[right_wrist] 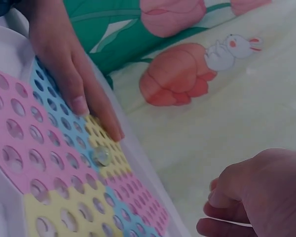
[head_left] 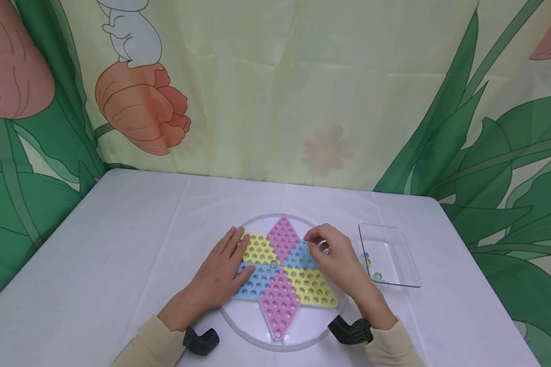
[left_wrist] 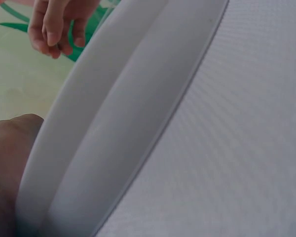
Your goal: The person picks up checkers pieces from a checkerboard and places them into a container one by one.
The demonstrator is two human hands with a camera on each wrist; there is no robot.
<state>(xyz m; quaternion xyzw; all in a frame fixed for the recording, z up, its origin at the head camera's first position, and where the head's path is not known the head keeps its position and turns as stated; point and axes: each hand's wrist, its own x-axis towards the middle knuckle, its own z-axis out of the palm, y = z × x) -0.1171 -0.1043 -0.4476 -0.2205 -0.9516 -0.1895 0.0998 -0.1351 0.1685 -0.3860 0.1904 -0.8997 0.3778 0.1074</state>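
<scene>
A round white game board (head_left: 245, 321) bears a star of pink, yellow and blue sections with rows of holes. One clear glass marble (head_left: 274, 264) sits near the star's middle; it shows too in the right wrist view as a greenish marble (right_wrist: 101, 156). My left hand (head_left: 220, 272) lies with fingers extended on the board's left side, over yellow and blue sections. Above the upper right blue section is my right hand (head_left: 337, 255), fingers bent and thumb near the index finger. Whether anything small is between those fingertips is hidden.
A clear plastic box (head_left: 397, 255) stands right of the board, with several marbles (head_left: 377, 277) toward its left side. White cloth (head_left: 133, 224) covers the table. Behind hangs a curtain (head_left: 275, 102) printed with tulips and a rabbit.
</scene>
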